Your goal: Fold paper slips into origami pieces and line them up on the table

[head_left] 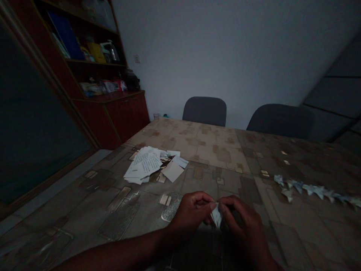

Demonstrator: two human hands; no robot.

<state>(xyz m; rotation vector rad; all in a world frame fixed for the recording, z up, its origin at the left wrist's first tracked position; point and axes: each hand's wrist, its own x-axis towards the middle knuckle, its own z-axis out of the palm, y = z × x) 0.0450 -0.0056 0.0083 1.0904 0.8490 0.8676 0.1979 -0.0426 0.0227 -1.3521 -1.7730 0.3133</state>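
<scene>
Left hand (193, 211): lower centre of the frame, and it's pinching the small folded white paper piece (216, 217), thumb against fingers.
Right hand (244, 217): close beside it, thumb and fingers pinching the same piece near its top.
Edges: here's the brown patterned counter (203, 137), left edge slanting away to the lower left, far edge crossing mid-frame with a dark grey rounded chair (204, 110) behind it and a second dark grey chair (282, 118) further right.
Room: a wide stretch of surface runs from the hands to that far edge, between the heap of printed white papers (146, 163) left of centre and the row of pale folded paper shapes (313, 190) at the right.
Shelves: upper left, the red-brown wooden cabinet (128, 114) holds a tall blue folder (66, 35), a yellow box (96, 52) and a silver kettle (113, 52); the lower jumble's too dim to name.
</scene>
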